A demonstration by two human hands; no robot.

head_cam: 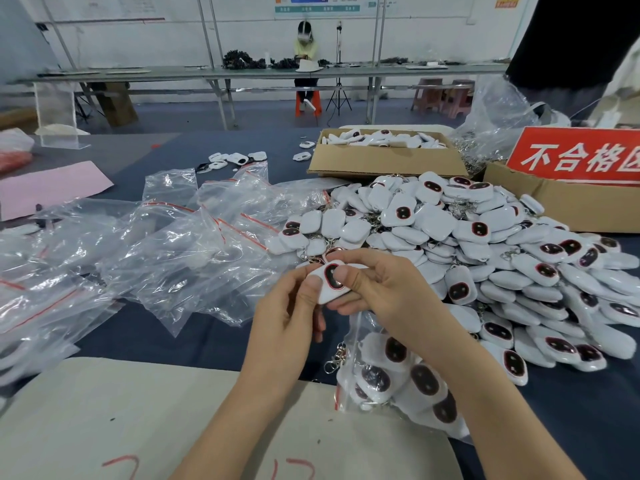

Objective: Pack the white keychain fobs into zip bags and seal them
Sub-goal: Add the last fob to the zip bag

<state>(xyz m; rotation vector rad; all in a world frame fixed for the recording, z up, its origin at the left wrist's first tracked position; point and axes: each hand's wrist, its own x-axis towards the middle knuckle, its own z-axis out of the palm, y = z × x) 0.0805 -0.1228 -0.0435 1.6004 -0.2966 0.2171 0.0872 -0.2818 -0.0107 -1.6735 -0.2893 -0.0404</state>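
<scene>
One white keychain fob [329,284] with a dark red-rimmed window is held above the table by both hands. My left hand [287,317] pinches its left end, thumb on top. My right hand [377,289] grips its right side, thumb over the window. Under my right wrist lies a clear zip bag [391,372] with a red seal strip, partly filled with several fobs; a metal clasp sticks out at its left. A big heap of loose fobs [485,258] covers the table to the right. Empty zip bags [166,244] lie spread on the left.
A cardboard box of fobs [384,161] stands behind the heap. Another box with a red sign [575,157] sits at the far right. A beige sheet [138,410] covers the near edge. Pink paper [48,188] lies far left. A person sits at a distant bench.
</scene>
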